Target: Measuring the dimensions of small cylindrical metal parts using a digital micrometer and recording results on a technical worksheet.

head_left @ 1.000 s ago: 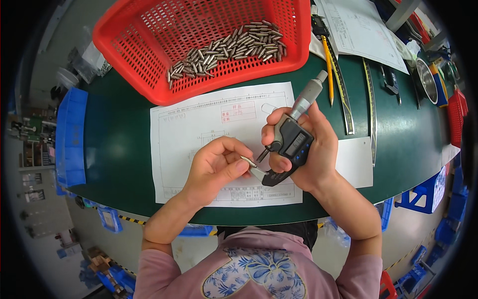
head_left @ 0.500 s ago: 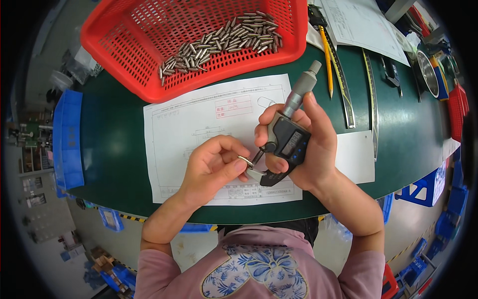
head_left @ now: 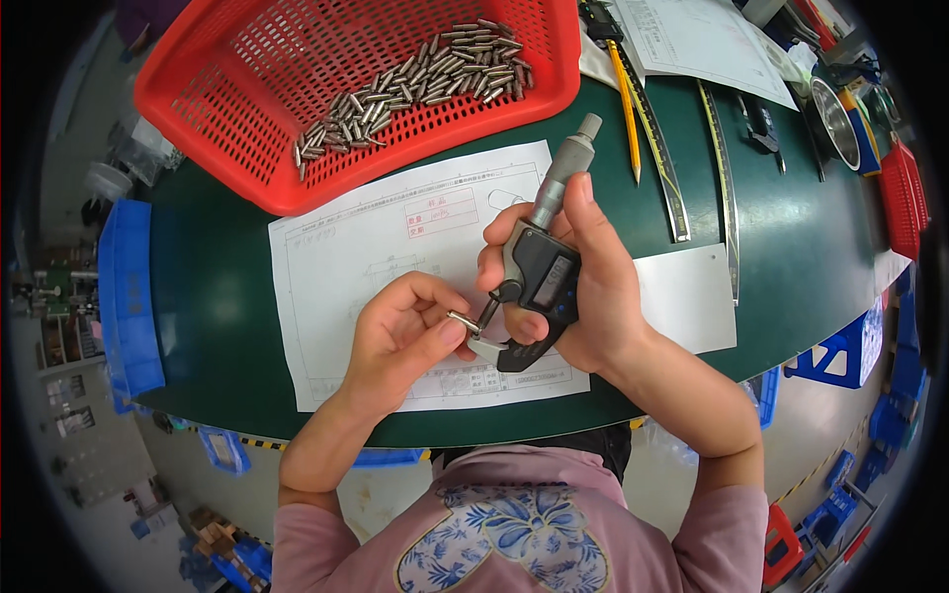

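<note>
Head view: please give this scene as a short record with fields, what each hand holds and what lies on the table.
left hand: pinches a small metal pin at the micrometer's frame
right hand: grips a digital micrometer, thimble pointing away
under the hands: a printed drawing sheet on the green table
behind: red basket with many metal pins
right side: pencil, steel rulers, more papers

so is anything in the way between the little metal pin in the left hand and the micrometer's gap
Nothing visible. The left hand pinches the small metal pin right at the frame opening of the digital micrometer, which the right hand holds above the paper drawing.
</note>
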Tool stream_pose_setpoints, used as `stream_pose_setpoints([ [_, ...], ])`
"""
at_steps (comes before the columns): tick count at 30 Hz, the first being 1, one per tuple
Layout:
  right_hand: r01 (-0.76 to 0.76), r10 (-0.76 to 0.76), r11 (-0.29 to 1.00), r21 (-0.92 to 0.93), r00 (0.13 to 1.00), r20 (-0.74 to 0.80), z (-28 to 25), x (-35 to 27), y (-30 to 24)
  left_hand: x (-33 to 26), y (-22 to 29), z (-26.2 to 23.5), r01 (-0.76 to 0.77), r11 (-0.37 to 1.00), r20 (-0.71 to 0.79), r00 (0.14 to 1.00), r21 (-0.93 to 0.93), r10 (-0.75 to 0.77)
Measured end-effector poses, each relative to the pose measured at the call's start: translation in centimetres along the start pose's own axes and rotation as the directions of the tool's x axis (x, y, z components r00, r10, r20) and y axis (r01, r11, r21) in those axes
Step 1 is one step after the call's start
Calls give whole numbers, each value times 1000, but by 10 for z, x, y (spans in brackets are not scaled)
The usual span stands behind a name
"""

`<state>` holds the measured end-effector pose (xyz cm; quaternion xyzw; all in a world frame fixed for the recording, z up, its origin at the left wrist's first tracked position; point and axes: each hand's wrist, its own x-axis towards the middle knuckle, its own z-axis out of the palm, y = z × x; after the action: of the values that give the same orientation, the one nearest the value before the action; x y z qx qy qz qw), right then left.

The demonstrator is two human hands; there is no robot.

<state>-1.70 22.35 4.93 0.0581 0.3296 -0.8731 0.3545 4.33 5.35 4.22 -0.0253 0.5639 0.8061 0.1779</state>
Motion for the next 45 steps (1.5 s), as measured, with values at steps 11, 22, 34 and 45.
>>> stream_pose_setpoints([
  [11, -54, 54, 996, 69, 999, -1, 1, 0, -1, -2, -3, 1, -23, 1000, 36, 999, -21, 24],
  [22, -63, 62, 991, 116, 998, 12, -1, 0, -1, -1, -1, 4, -9, 999, 33, 999, -43, 11],
  [34, -69, 69, 996, 48, 998, -1, -1, 1, -1, -3, -5, 2, -36, 999, -2, 999, -16, 36],
  [45, -87, 83, 986, 140, 996, 37, -2, -1, -2, -2, -8, -1, -161, 987, 73, 984, -4, 161],
])
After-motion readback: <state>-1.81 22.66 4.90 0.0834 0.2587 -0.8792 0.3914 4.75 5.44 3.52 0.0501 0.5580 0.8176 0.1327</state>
